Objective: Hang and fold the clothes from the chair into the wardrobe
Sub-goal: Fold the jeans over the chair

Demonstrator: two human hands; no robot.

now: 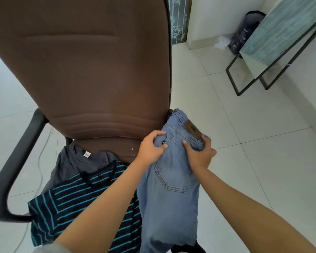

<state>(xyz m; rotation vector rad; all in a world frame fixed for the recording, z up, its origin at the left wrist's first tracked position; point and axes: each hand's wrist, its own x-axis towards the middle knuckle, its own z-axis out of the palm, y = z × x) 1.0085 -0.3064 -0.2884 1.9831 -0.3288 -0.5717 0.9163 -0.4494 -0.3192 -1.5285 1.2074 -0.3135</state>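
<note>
A brown office chair with black armrests fills the left of the view. On its seat lie a black T-shirt with teal stripes and, under it, a grey T-shirt. Light blue jeans hang over the seat's right side, back pocket up, with a brown leather patch at the waistband. My left hand pinches the jeans near the waist on the left. My right hand grips the waistband on the right. No wardrobe is in view.
White tiled floor surrounds the chair. A leaning mirror in a black metal frame stands at the right by the wall. Behind it sit a dark bag and a white crumpled bag. A thin cable runs along the floor at the left.
</note>
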